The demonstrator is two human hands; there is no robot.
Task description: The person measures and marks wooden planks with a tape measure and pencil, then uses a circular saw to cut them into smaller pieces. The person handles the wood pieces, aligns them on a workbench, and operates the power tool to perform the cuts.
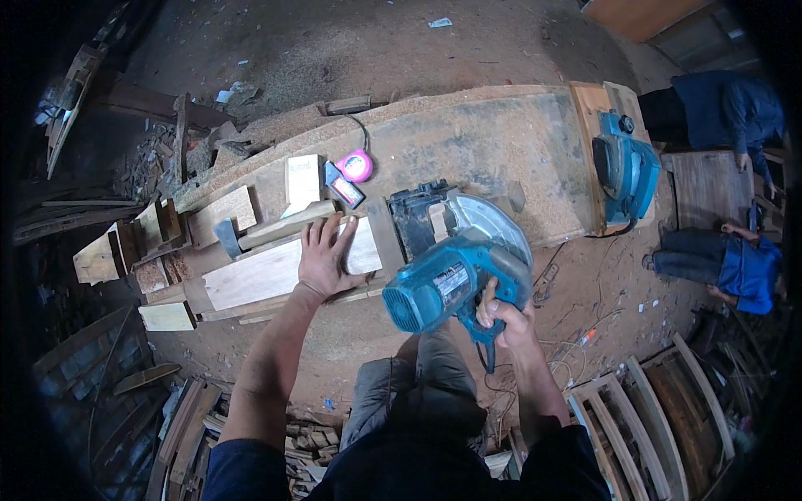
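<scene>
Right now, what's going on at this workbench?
A person is working wood with a teal circular saw. Their right hand grips the saw's handle, with the saw at the right end of a pale plank. Their left hand lies flat on that plank, pressing it to the sawdust-covered bench. A pink tape measure and a teal power planer rest further along the bench. Two other people are off to the right.

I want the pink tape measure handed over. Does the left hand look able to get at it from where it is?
Probably yes. The left hand lies flat on the pale board, and the pink tape measure sits just beyond its fingertips on the bench, with only small wood offcuts beside the path.
</scene>
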